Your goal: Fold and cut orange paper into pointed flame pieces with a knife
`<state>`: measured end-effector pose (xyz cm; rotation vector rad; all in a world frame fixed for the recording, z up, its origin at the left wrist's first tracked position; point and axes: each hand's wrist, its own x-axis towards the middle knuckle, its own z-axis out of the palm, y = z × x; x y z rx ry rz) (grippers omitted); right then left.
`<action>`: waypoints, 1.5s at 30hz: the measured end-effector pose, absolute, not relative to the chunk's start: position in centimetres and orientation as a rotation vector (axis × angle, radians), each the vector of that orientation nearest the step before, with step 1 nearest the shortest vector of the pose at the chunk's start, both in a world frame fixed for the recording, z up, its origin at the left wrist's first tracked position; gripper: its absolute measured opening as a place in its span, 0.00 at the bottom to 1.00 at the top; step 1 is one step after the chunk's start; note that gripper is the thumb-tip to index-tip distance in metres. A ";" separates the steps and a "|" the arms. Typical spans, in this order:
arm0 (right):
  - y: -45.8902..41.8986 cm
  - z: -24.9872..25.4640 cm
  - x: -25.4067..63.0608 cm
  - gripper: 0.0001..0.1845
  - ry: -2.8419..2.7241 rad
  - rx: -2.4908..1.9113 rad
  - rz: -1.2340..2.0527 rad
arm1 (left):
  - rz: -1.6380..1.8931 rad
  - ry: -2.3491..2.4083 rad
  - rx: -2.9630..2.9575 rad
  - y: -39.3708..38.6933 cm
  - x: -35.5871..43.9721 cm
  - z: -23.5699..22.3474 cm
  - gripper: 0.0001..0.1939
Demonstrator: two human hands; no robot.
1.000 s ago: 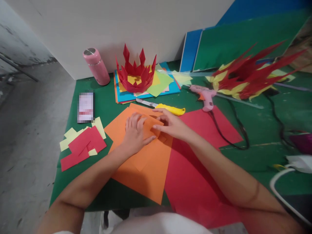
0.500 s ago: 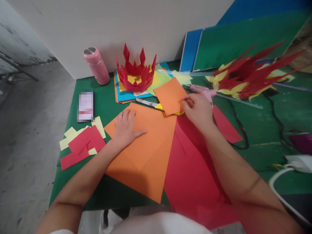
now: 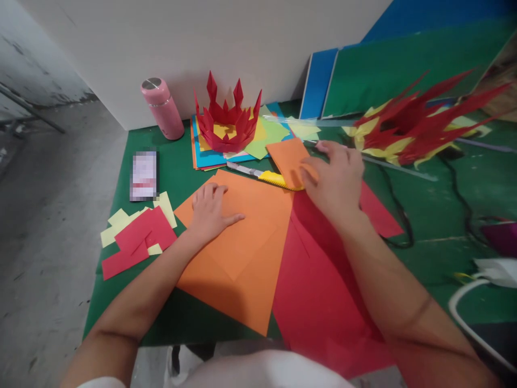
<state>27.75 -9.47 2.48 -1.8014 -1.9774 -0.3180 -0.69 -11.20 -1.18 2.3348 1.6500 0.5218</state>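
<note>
A pink bottle [image 3: 162, 110] stands beyond a phone [image 3: 144, 175] lying flat.

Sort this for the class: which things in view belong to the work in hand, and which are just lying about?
Work in hand:
- orange sheets, under the left hand
- small orange piece, at the right hand

Apparently just lying about:
- pink bottle
- phone
- red paper crown

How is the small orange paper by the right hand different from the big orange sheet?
Size: the small orange paper is clearly smaller than the big orange sheet.
Place: the small orange paper lies farther from the person, overlapping the yellow cutter; the big orange sheet is nearer.
Hands: the right hand touches the small orange paper; the left hand lies over the big orange sheet.
Both are orange.
</note>
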 end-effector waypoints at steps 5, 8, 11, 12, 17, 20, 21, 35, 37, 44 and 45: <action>-11.6 2.6 22.7 0.17 -2.376 -1.352 0.311 | 0.807 1.601 2.219 -10.8 -0.8 -2.5 0.45; -12.7 1.5 20.4 0.24 -2.503 -1.270 0.411 | 0.888 1.536 2.148 -10.8 -0.9 -2.7 0.46; -13.4 0.5 19.3 0.30 -2.473 -1.244 0.485 | 0.955 1.431 2.127 -10.9 -1.1 -2.6 0.39; -13.5 0.3 19.1 0.31 -2.450 -1.220 0.525 | 0.990 1.396 2.119 -10.9 -1.1 -2.5 0.37; -13.6 -0.2 19.1 0.33 -2.192 -1.137 0.791 | 1.125 1.365 2.037 -10.7 -1.2 -2.5 0.35; -13.5 -0.5 19.1 0.34 -1.888 -1.147 1.075 | 1.157 1.418 2.007 -10.5 -1.1 -2.4 0.34; -13.5 -0.6 19.1 0.34 -1.786 -1.142 1.167 | 1.157 1.446 2.000 -10.5 -1.1 -2.3 0.34; -11.5 1.6 22.3 0.14 -1.696 -1.139 1.461 | 1.134 1.501 1.766 -9.2 -2.3 -0.1 0.11; -11.4 2.1 22.8 0.15 -1.804 -1.113 1.471 | 1.191 1.485 1.725 -9.0 -2.5 -0.2 0.11; -10.9 2.4 23.9 0.14 -1.952 -0.989 1.609 | 1.146 1.360 1.767 -8.6 -2.9 0.5 0.10; -10.9 2.3 23.9 0.14 -1.928 -0.982 1.623 | 1.142 1.345 1.788 -8.6 -2.8 0.7 0.10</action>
